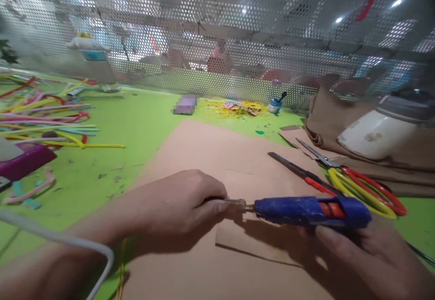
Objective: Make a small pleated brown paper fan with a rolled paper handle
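Observation:
My right hand (pixel 380 250) is wrapped round a blue hot glue gun (pixel 288 210) with a red trigger part, held level and pointing left. Between the thumb and curled fingers of my left hand (pixel 190 202) is a small, narrow brown piece (pixel 237 202); its kind is not clear. The gun's nozzle meets or nearly meets the free end of this piece. Beneath both hands lies a large brown paper sheet (pixel 200 150), with a smaller cut piece of brown paper (pixel 251 245) on top, partly in shadow.
Red-and-yellow scissors (pixel 360 182) and a cutter knife (pixel 299 168) lie at right. Behind them are folded brown paper (pixel 326 109) and a white bottle (pixel 377 128). Colourful pipe cleaners (pixel 50 118) cover the left. A white cable (pixel 68 236) crosses my left forearm. A perforated screen (pixel 217 32) stands behind.

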`<state>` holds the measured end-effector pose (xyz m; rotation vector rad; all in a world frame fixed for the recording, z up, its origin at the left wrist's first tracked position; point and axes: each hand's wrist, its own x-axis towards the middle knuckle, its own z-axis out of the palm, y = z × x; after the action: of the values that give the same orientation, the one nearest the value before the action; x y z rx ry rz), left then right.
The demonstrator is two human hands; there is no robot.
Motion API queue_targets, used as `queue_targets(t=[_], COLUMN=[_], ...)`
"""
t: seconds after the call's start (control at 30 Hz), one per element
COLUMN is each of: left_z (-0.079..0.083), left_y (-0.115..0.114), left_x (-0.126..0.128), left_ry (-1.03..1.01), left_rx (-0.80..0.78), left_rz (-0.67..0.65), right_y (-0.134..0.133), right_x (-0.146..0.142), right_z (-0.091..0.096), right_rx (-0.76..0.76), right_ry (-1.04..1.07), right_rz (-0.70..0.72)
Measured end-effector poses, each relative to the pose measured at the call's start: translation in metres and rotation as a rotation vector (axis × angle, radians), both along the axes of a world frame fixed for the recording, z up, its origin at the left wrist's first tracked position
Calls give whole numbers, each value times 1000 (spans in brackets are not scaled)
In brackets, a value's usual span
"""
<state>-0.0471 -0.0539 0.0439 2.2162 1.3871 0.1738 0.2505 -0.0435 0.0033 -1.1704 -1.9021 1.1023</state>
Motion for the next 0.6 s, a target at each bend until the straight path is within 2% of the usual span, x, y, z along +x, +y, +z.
queue_targets(t=[0.17, 0.4, 0.6], left_z=[3, 11, 9], left_y=[4, 7, 7], left_x=[0, 1, 1], left_ry=[-2, 10, 9], left_rx=[-25, -139, -153], left_rz=[-21, -34, -23], right_y=[-3, 0, -8], right_x=[-6, 2, 3], right_z=[2, -7, -19], right_rx=[53, 74, 38], right_ry=[-66, 25, 37], right_rz=[-82, -16, -135])
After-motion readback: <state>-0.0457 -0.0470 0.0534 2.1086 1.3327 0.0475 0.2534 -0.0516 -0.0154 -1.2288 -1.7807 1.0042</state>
